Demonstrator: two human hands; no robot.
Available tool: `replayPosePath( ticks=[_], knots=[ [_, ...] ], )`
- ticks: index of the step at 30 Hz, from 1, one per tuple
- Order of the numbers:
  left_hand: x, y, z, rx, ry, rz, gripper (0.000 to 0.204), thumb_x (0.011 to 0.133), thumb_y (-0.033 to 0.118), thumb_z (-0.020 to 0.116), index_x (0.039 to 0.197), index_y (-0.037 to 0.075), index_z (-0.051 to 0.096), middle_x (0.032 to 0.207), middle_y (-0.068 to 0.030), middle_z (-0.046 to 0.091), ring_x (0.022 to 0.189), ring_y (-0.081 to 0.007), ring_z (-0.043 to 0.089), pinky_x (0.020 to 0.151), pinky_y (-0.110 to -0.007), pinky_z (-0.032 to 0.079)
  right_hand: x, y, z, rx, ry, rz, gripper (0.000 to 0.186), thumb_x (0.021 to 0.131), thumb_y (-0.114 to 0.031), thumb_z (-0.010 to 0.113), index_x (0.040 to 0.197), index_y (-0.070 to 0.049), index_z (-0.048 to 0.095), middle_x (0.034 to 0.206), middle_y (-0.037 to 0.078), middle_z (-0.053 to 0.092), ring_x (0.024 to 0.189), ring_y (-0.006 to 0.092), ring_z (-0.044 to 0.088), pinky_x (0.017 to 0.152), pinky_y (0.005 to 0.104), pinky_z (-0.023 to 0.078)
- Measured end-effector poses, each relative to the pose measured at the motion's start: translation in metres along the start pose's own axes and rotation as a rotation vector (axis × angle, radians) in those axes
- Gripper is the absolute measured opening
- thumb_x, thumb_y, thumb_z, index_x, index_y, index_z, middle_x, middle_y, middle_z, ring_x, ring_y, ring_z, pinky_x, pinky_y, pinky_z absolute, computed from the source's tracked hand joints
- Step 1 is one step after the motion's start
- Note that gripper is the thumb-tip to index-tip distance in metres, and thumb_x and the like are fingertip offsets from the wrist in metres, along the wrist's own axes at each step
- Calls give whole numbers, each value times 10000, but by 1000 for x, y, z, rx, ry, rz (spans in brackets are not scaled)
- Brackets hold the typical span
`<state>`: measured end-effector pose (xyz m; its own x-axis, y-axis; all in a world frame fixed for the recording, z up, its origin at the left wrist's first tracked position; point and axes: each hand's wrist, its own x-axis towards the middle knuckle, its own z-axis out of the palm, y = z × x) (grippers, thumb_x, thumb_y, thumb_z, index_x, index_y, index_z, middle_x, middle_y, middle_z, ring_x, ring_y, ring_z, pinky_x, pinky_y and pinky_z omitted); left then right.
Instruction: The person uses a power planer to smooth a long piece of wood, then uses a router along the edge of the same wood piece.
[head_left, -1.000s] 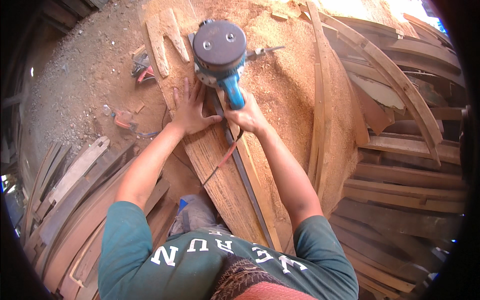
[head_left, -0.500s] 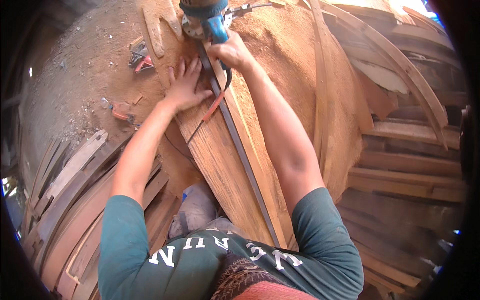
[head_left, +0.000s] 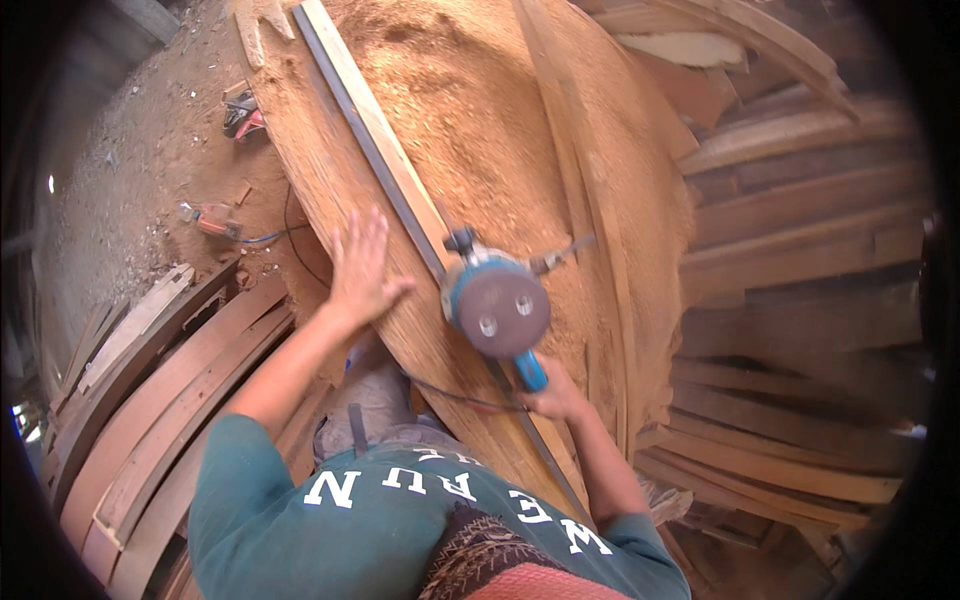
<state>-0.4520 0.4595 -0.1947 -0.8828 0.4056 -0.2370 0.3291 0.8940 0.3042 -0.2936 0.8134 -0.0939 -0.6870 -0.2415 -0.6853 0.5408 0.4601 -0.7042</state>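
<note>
My right hand (head_left: pixel 553 387) is closed round the blue handle of a power router (head_left: pixel 502 308) with a round brown top. The router stands over a long dark strip (head_left: pixel 375 155) and the pale wooden batten (head_left: pixel 362 88) beside it. Both run lengthwise along a wide wooden plank (head_left: pixel 335 165). Flat on that plank, left of the router, lies my left hand (head_left: pixel 362 268) with its fingers spread. The router's dark cord (head_left: pixel 450 396) crosses the plank below my hands. Whatever is under the router's base is hidden.
Sawdust (head_left: pixel 450 110) is heaped right of the plank, with a long board (head_left: pixel 600 230) lying over it. A red-and-dark power tool (head_left: pixel 245 118) and a small orange tool (head_left: pixel 213 219) lie on the ground at left. Curved boards (head_left: pixel 170 410) and stacked planks (head_left: pixel 800 240) flank me.
My right hand has drawn the router along the strip from the far end toward me. My left hand stays spread on the plank; the view has shifted.
</note>
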Motion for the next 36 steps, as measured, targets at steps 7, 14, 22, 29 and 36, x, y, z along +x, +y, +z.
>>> replayPosePath(
  ticks=[7, 14, 22, 29, 36],
  knots=[
    [-52, 104, 63, -12, -35, -74, 1454, 744, 817, 744, 1691, -33, 41, 1795, -170, -66, 1631, -403, -174, 1255, -712, -69, -172, 176, 28, 97, -81, 80, 439, 779, -38, 739, 1213, -86, 693, 1039, 78, 723, 978, 193, 675, 916, 363, 534],
    [-54, 104, 70, 97, -91, -95, 1438, 771, 875, 657, 1700, -1, -4, 1799, -147, -76, 1633, -393, -176, 1255, -683, -130, -153, 173, 26, 110, -87, -14, 346, 747, -57, 769, 1078, -76, 667, 944, 31, 662, 888, 149, 616, 848, 342, 529],
    [-52, 121, 53, 119, -170, -155, 1387, 797, 815, 678, 1700, -6, 18, 1800, -149, -62, 1635, -396, -171, 1255, -682, -126, -79, 106, 14, 150, -84, -60, 418, 736, -58, 763, 1131, -86, 628, 972, -1, 634, 916, 141, 595, 876, 339, 518],
    [-53, 106, 77, 149, -49, -120, 1285, 799, 636, 753, 1692, -20, 103, 1795, -177, -1, 1644, -426, -89, 1247, -721, -67, -7, 52, 8, 125, -88, -146, 381, 736, -58, 778, 1080, -91, 616, 901, -8, 600, 851, 137, 559, 802, 342, 507],
    [-52, 117, 51, 77, -97, -121, 1351, 756, 753, 760, 1690, -8, 148, 1777, -209, 56, 1638, -451, -40, 1242, -741, -27, 50, 20, 2, 159, -91, -228, 359, 729, -34, 771, 1046, -83, 611, 878, -23, 595, 802, 119, 552, 765, 311, 500]
  ],
)
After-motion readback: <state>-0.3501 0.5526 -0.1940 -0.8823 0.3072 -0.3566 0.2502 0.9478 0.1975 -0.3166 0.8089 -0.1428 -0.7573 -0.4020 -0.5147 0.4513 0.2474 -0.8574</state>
